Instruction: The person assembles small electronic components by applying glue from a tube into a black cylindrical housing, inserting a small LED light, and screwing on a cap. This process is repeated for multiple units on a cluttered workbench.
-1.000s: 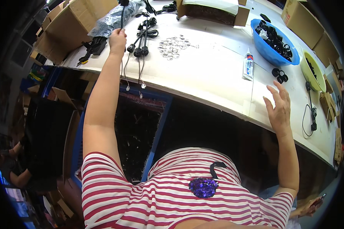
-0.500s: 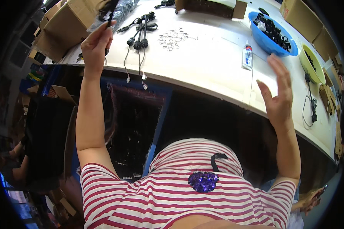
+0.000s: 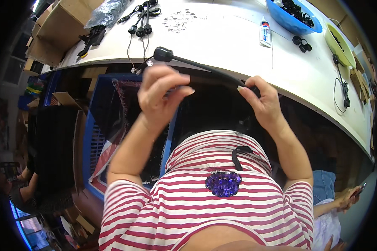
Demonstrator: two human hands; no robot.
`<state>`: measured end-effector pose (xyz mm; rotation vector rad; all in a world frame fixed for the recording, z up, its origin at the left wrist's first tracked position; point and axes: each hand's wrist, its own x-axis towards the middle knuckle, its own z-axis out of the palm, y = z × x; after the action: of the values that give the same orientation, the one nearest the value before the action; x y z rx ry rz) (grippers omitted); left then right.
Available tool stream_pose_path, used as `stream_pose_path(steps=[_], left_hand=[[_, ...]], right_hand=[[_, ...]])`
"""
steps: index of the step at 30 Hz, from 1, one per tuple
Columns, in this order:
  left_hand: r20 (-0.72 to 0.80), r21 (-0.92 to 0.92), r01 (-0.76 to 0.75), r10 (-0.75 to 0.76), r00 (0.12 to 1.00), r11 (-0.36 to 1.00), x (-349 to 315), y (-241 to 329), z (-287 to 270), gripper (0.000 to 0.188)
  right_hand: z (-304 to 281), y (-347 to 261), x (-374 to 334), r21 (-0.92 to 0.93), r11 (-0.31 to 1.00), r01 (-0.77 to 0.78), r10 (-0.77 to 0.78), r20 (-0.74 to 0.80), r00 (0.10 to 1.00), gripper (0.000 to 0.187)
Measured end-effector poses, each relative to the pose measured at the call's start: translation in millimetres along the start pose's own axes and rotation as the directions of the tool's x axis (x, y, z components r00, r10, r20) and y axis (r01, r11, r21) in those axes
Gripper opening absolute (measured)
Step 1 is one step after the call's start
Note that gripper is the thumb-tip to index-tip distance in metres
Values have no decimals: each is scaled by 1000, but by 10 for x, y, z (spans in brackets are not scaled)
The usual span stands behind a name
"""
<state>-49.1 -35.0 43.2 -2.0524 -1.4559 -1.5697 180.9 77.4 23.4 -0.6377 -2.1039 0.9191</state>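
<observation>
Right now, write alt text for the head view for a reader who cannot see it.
A person in a red-and-white striped shirt holds a black cable with a socket end between left hand and right hand, above the edge of a white table with more cables and a blue bowl.

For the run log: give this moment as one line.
left hand: pinching black cable | right hand: gripping cable | place: over white table edge
</observation>
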Motion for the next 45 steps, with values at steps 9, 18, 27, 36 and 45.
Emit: stream_pose_path(steps=[9,18,27,36,45], left_hand=[[138,-982,187,-633,762,12,-133,-29,489,47],[36,-963,189,-602,798,193,-42,-1,318,44],[141,-933,297,-548,824,206,-109,-35,364,42],[215,-920,350,-516,829,179,-113,-23,488,39],[457,-700,654,-524,719,287,-618,115,1139,37]], right_hand=[[511,331,-514,296,913,-279,237,170,957,16],[709,889,-663,121,894,-432,368,352,861,19],[613,925,-610,-421,892,-165,350,412,841,20],[407,912,-533,-618,761,-197,542,439,716,22],[229,-59,99,-133,980,147,-154,-42,987,24]])
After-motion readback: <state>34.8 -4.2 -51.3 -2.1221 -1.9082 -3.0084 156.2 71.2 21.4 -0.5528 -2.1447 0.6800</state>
